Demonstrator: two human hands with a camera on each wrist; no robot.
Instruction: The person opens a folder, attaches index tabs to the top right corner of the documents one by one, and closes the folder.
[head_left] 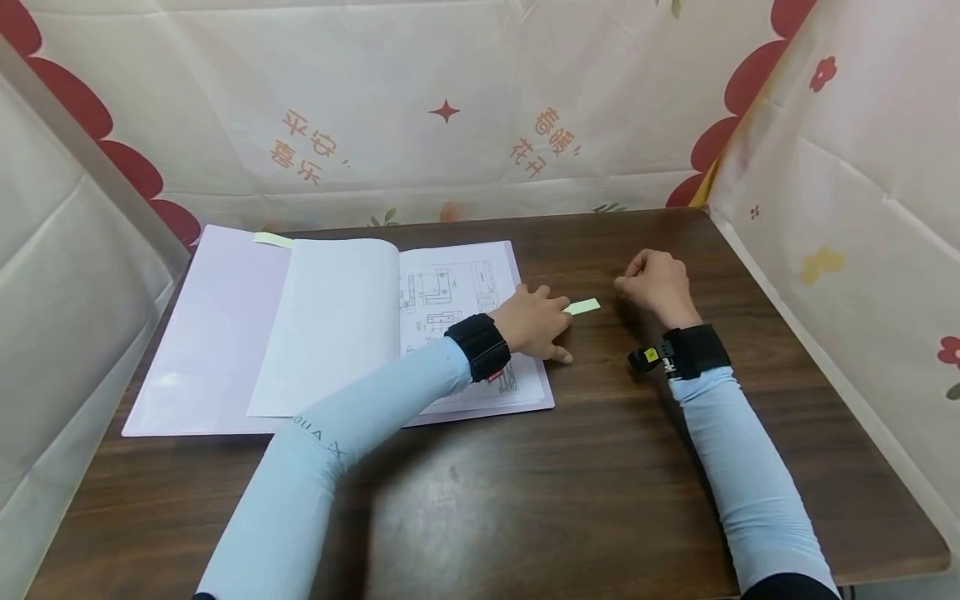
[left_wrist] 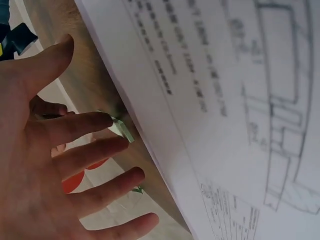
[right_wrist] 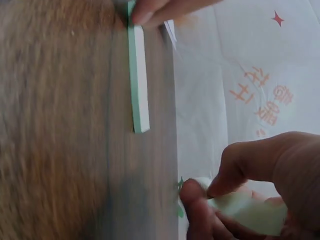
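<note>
My left hand [head_left: 534, 323] reaches over the right edge of an open lilac folder [head_left: 206, 333], fingers spread. A fingertip touches a thin pad of pale green sticky notes [head_left: 582, 307] on the table; the right wrist view shows its green side and pale face. Farther right, my right hand [head_left: 660, 287] is raised with thumb and fingers together. In the right wrist view, it pinches a pale green sticky note [right_wrist: 250, 212], partly hidden by the fingers. A printed technical drawing [head_left: 450, 292] lies in the folder, partly covered by the left hand and arm.
A blank white page [head_left: 337, 325] is turned to the folder's left side. Another pale green sticky note [head_left: 273, 240] sticks out at that page's top edge. The brown wooden table [head_left: 480, 517] is bordered by patterned cloth [head_left: 450, 50] behind and at both sides.
</note>
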